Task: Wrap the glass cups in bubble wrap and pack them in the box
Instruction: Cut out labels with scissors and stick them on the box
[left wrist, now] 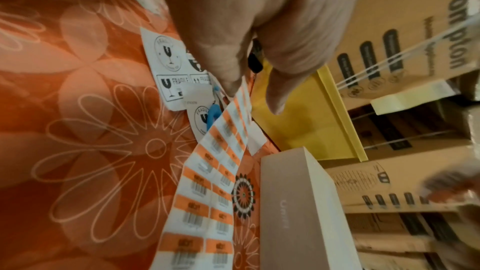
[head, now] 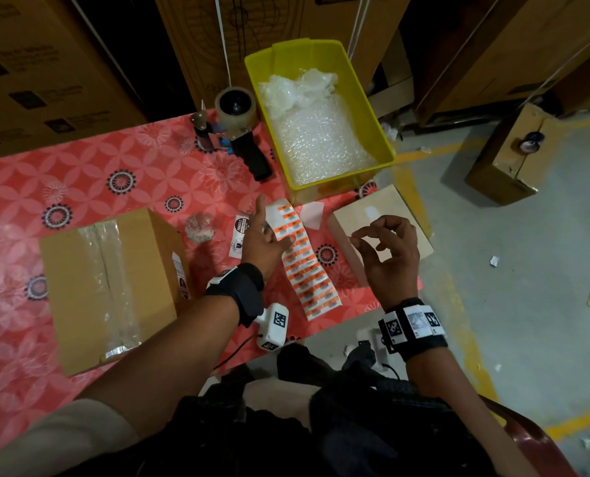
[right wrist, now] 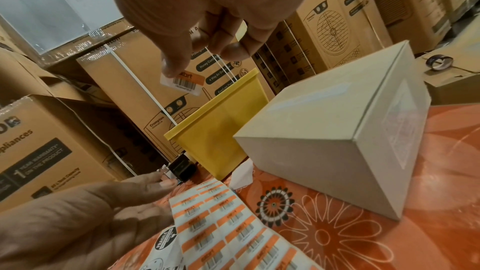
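Note:
My right hand (head: 372, 241) hovers over a small pale closed box (head: 403, 218) and pinches a single orange barcode sticker (right wrist: 182, 82) between thumb and fingertips (right wrist: 228, 50). My left hand (head: 269, 228) lies flat with straight fingers on the top of a long orange barcode label sheet (head: 307, 270). A brown cardboard box (head: 111, 287), taped shut along its top, sits left of that hand. A small clear bubble-wrap bundle (head: 200, 228) lies beyond the brown box. Loose bubble wrap (head: 317, 132) fills a yellow bin (head: 335, 182). No bare glass cup shows.
A tape dispenser (head: 238, 132) lies left of the bin. Fragile stickers (head: 240, 232) sit under my left hand. The red floral table ends just right of the pale box; beyond is grey floor with a cardboard box (head: 507, 160). Tall cartons stand behind the table.

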